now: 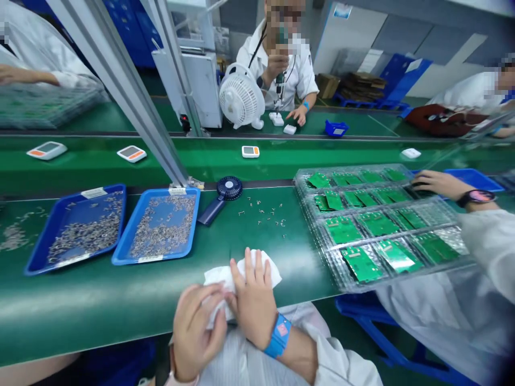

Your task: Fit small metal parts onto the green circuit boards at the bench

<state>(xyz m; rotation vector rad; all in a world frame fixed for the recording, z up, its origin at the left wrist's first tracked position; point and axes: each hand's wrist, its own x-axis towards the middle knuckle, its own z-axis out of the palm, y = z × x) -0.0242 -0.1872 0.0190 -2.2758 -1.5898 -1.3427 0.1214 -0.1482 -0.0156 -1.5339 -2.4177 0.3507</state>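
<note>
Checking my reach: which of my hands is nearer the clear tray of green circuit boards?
Right. The right hand grips the white tissue, left of the clear tray; the left hand, also on the tissue, is farther left.

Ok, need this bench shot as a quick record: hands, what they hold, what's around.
left hand: holding white tissue
right hand: pressed on the same tissue, blue wristband on wrist
nearest: loose small metal parts on green conveyor belt
beside: blue tray heaped with similar metal parts
other person: co-worker's hand on clear tray of green circuit boards
</note>
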